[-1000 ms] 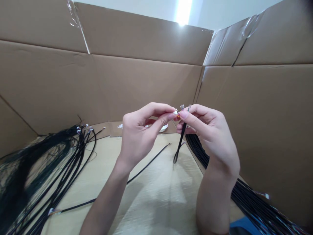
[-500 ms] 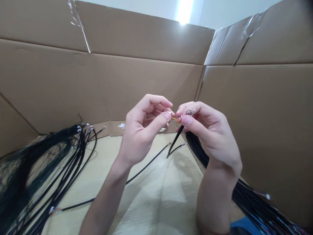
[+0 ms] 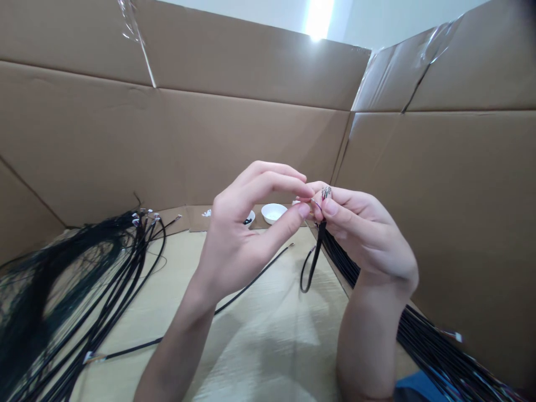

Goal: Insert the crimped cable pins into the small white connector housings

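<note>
Your right hand pinches the cable near its wire ends, your left hand half-closed alongside, hold unclear: wire handling, seemingly, calling for steadiness next.

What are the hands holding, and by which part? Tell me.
The right hand pinches a black cable near its upper end, just below the wire tips; whether the left hand holds anything cannot be told.
</note>
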The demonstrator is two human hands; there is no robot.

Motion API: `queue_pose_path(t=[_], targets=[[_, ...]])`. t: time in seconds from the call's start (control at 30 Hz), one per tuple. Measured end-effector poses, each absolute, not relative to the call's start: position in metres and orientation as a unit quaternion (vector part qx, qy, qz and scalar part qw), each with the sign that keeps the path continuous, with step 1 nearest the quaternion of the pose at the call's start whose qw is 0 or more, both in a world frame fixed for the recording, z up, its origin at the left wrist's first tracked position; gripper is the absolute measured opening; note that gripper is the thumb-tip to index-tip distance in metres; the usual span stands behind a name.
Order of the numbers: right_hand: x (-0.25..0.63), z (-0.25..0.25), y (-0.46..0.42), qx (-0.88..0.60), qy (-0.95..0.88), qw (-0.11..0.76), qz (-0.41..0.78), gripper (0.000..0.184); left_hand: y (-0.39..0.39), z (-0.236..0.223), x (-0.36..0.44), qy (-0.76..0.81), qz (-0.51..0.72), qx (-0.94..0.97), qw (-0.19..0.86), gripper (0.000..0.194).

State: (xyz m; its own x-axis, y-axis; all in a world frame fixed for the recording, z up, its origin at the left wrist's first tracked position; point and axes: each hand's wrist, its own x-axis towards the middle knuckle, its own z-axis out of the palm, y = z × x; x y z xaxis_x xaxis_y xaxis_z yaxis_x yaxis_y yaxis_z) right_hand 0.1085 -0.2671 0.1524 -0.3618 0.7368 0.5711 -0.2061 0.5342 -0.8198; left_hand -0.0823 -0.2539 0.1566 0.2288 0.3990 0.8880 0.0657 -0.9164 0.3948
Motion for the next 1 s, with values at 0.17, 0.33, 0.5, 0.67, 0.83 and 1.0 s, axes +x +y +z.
queue_pose_path(t=[0.17,0.33,0.5,0.67,0.83,1.0], targets=[[0.105,0.152,-0.263,-0.155,-0.698,0.526,0.461,0.019,-0.253,0.157,-0.083,0.153,0.602,0.779,0.086,0.011],[0.105,0.151,-0.265,-0.189,-0.682,0.562,0.429,0.012,-0.251,0.159,-0.088,0.188,0.580,0.791,0.039,0.012],[0.106,0.149,-0.267,-0.223,-0.693,0.570,0.382,0.005,-0.250,0.161,-0.092,0.198,0.565,0.800,0.033,0.012],[0.105,0.148,-0.270,-0.247,-0.713,0.594,0.280,0.011,-0.253,0.163,-0.096,0.201,0.555,0.805,0.064,0.011],[0.102,0.150,-0.276,-0.259,-0.731,0.611,0.160,0.013,-0.255,0.165,-0.099,0.216,0.531,0.816,0.073,0.008],[0.096,0.152,-0.280,-0.254,-0.743,0.619,-0.011,0.021,-0.257,0.166,-0.101,0.210,0.523,0.822,0.087,0.007]])
